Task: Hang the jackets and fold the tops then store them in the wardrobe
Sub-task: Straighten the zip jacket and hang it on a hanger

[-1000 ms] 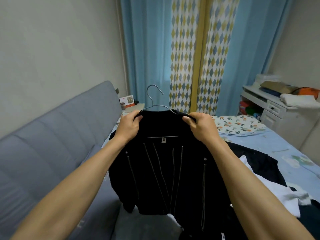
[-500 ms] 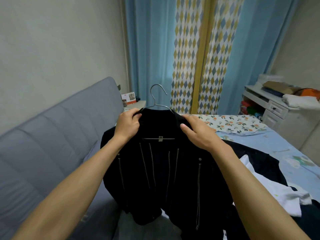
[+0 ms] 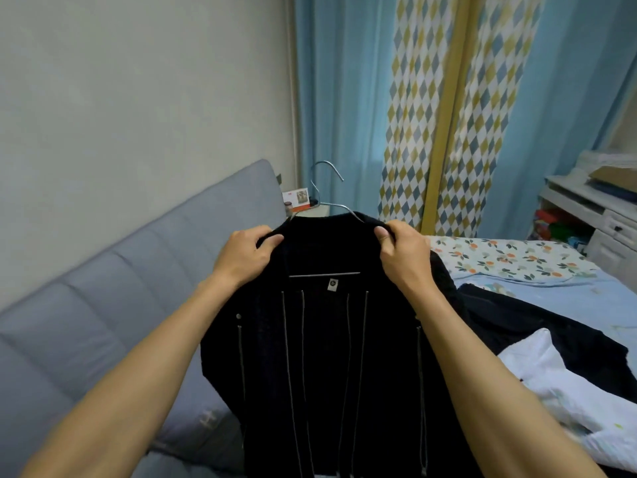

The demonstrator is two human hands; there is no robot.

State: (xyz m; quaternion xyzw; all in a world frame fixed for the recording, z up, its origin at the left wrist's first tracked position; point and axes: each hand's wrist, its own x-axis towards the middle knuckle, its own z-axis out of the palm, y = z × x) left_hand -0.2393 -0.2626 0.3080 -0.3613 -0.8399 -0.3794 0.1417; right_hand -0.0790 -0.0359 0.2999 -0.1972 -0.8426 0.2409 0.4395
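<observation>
matt black cloth jacket, shiny metal hanger

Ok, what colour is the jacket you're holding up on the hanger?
Black, with silver zips down the front. The head view shows the jacket on a metal hanger.

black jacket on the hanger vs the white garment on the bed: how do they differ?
The black jacket is dark with silver zips; the white garment is plain white. The jacket is held up in the air on a wire hanger, gripped at the shoulders by the left hand and right hand; the white garment lies crumpled on the bed, untouched. The jacket hangs spread out; the white garment is bunched. Both are clothing not yet stored.
</observation>
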